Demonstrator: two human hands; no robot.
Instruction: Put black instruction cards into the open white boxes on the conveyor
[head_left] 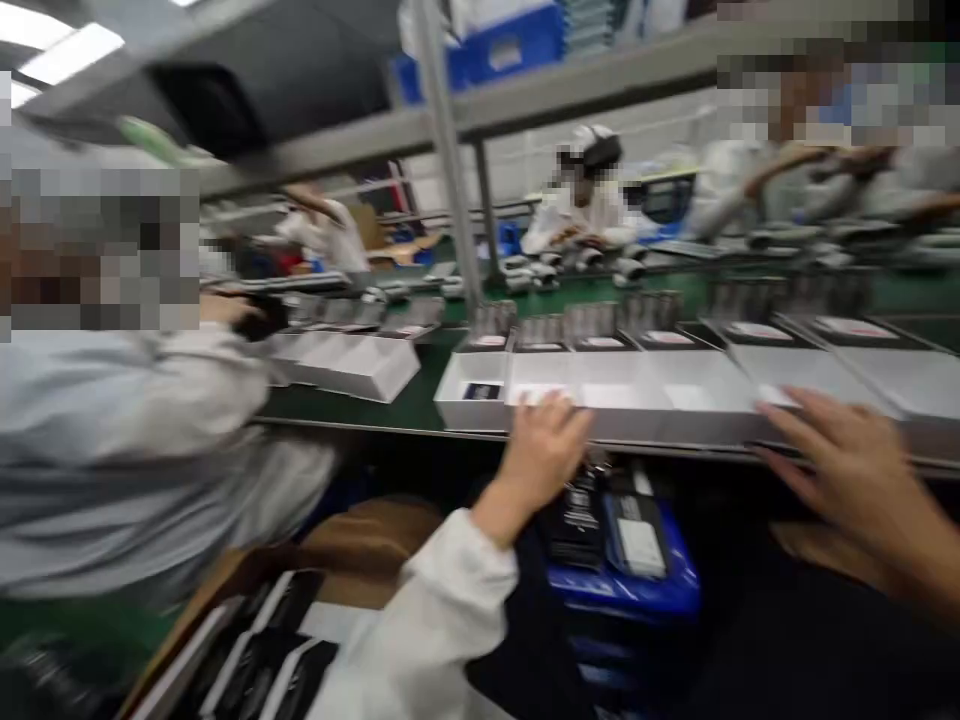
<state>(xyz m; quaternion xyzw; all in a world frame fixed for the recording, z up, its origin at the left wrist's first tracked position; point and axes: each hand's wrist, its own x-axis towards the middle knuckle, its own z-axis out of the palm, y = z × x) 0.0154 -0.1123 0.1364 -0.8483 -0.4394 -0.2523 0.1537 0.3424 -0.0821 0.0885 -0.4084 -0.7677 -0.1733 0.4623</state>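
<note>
A row of open white boxes (696,385) with raised lids stands along the edge of the green bench. My left hand (546,450) rests its fingers over the front wall of a box near the row's left end; nothing shows in its grasp. Farther right, my right hand (855,460) has its fingers spread at the front of another box. In the leftmost box of this row lies a small dark card or packet (482,391). Motion blur softens both hands.
Below the bench edge, black packages (576,522) lie on a shiny blue container (679,570). A cardboard carton (375,535) with black and white items is at lower left. A co-worker's sleeve (202,390) is close on my left. A metal post (450,160) rises behind the boxes.
</note>
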